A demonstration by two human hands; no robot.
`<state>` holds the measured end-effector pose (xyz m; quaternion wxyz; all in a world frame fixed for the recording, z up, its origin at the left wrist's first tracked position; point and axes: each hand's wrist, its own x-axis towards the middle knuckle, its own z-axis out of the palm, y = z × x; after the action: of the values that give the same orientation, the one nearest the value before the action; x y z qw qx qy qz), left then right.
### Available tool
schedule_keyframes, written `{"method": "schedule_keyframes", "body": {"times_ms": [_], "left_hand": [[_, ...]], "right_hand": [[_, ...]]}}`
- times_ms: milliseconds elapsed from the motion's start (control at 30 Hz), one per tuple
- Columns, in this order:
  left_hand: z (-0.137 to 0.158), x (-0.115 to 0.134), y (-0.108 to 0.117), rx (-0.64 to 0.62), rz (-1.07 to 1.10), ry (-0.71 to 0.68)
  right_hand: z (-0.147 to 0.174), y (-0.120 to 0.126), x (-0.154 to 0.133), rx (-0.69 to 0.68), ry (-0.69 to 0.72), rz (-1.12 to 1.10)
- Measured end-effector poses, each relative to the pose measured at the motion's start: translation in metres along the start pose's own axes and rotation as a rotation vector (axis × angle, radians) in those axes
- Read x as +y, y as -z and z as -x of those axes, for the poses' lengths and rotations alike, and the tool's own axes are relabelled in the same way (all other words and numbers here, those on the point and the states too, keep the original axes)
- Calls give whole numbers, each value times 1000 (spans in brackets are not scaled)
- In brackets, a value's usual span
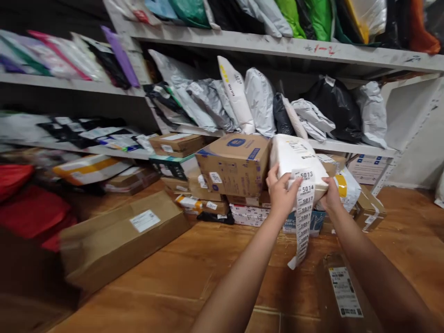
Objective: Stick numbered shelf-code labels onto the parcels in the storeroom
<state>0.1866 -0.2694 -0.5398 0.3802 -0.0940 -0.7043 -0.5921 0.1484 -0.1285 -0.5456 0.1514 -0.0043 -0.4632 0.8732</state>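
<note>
My left hand [281, 193] and my right hand [330, 196] together hold up a white plastic-wrapped parcel [294, 157] above the floor, in front of the lower shelf. A long strip of numbered stickers [304, 217] hangs from under my left thumb down past the parcel. A shipping label sits on the parcel's top face. Just left of the parcel stands a brown carton with blue print [233, 164], stacked on other boxes.
Metal shelves [243, 44] hold several grey, white, black and coloured mailer bags. Cartons crowd the wooden floor [194, 273] under the shelf. A long brown box with a label [121, 238] lies at the left, another labelled box [343, 291] lies under my right forearm.
</note>
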Motion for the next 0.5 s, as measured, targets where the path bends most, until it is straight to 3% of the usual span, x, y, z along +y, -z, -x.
{"method": "schedule_keyframes", "body": {"times_ms": [167, 333, 500], "left_hand": [[-19, 3, 9, -122, 79, 54], [-5, 7, 28, -268, 213, 113], [3, 24, 45, -211, 146, 16]], "right_hand": [[23, -6, -6, 59, 13, -11], [66, -4, -12, 233, 177, 50], [74, -15, -13, 220, 119, 38]]}}
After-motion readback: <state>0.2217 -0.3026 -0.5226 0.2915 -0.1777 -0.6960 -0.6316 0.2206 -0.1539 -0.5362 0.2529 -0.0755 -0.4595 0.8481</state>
